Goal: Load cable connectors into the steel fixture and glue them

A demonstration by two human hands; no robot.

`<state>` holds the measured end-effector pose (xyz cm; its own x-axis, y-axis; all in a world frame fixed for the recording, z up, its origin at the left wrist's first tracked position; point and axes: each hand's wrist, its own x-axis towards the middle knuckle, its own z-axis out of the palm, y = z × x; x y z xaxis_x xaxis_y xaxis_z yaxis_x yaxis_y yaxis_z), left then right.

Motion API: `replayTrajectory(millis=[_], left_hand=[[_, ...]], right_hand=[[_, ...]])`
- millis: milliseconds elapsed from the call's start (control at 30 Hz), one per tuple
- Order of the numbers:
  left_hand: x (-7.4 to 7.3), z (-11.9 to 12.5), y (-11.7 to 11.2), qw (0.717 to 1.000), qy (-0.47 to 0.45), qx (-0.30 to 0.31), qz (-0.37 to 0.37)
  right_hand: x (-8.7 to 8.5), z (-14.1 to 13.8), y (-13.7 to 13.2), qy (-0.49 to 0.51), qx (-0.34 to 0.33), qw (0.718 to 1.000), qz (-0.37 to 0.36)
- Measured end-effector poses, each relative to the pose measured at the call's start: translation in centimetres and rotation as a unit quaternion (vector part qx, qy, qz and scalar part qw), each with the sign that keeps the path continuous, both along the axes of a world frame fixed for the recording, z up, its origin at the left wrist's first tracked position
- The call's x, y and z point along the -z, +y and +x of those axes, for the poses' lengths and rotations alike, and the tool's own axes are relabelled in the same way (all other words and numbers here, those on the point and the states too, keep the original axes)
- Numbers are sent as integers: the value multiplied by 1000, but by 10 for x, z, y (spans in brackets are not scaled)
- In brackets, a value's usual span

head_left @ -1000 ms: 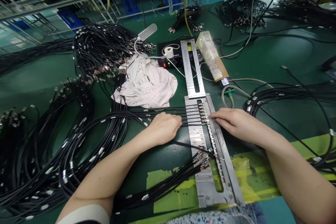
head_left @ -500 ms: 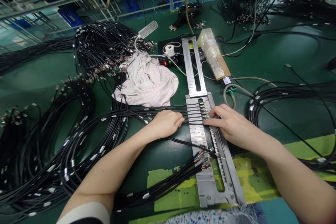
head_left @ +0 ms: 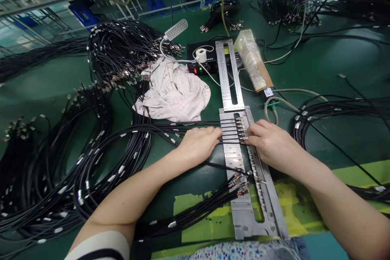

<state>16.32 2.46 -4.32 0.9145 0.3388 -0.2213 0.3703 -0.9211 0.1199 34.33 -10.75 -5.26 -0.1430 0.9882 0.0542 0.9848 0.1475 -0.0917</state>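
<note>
left hand (head_left: 198,144) open, flat, palm down on smooth black cables (head_left: 189,128). right hand (head_left: 271,144) curled over row of shiny metal connectors (head_left: 241,131), touching them; firmness of grip cannot tell. cables lie parallel across slotted aluminium jig (head_left: 233,158) between hands. crumpled cotton cloth (head_left: 175,93) beyond left hand on green tabletop (head_left: 350,57).

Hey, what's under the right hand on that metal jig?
The right hand lies across the right side of the slotted metal jig, its fingertips at a row of metal cable connectors. Whatever lies directly beneath the palm is covered and cannot be seen.
</note>
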Motion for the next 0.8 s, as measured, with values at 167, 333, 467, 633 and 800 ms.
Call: replayTrajectory(millis=[167,333,467,633,800], left_hand=[[3,-2,-5,992,-42,109,51],[-4,-7,-6,984,-25,165,67],[-6,-9,-16,982,-31,157,100],[-5,-5,-22,979,-41,164,115],[-6,-15,-27,977,-63,192,74]], right_hand=[[2,3,-3,33,-29,999,24],[3,-5,-4,-8,-47,999,13],[1,-21,-2,-61,-46,997,16],[0,-22,0,-72,-53,996,25],[10,-9,-6,9,-34,999,33]])
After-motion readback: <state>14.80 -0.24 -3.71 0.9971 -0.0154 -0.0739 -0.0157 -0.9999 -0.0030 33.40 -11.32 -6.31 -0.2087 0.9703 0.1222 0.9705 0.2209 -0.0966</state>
